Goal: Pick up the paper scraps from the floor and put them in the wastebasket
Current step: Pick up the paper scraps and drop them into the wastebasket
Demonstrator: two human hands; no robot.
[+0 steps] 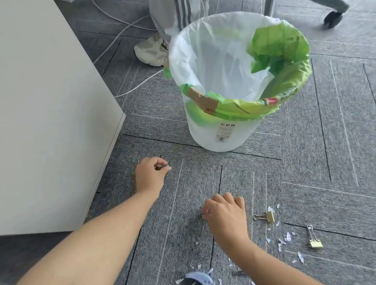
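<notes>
Standing upright, mouth up, wastebasket (207,138) beyond scattered paper scraps (288,237)

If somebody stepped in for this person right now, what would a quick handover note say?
Left hand: fingers curled, low over the carpet; any scrap held is too small to see.
Right hand: fingers curled too, contents unclear.
Wastebasket: upright, ahead of both hands.
Done: cannot tell.
Left: paper scraps lie scattered on the carpet by the right forearm, among two binder clips and a blue tool.
</notes>
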